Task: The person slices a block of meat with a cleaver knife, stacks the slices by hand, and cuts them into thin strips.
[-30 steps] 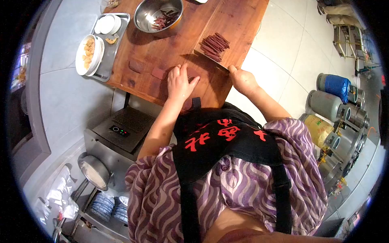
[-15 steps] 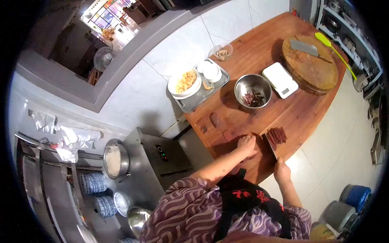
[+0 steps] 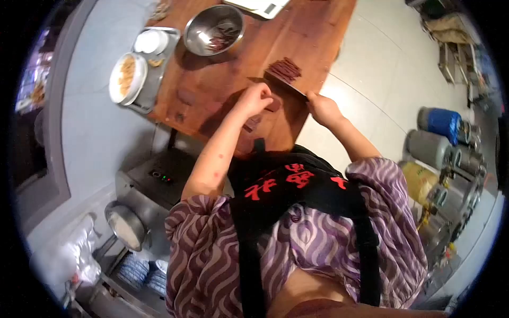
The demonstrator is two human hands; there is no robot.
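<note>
My right hand point(image 3: 324, 110) is closed around the handle of a knife point(image 3: 286, 86), its blade lying beside a pile of dark red strips point(image 3: 284, 69) that look like meat. My left hand point(image 3: 256, 99) has its fingers curled onto a dark red piece of meat point(image 3: 273, 103) on the near side of the blade. More dark red pieces point(image 3: 252, 123) lie below my left wrist, partly covered by it. Farther up, a steel bowl point(image 3: 195, 40) contains similar dark strips.
The wooden table point(image 3: 313, 37) carries a white kitchen scale point(image 3: 268, 10) at the top and a metal tray point(image 3: 161, 69) with a white bowl point(image 3: 139, 79) of yellowish pieces on the left. Gas cylinders point(image 3: 442, 121) stand on the floor at right. A steel cabinet point(image 3: 143, 175) adjoins the table.
My view has tilted down and turned, so the table sits higher and farther left. The left hand has drawn back a little from the blade; the knife remains in my right hand.
</note>
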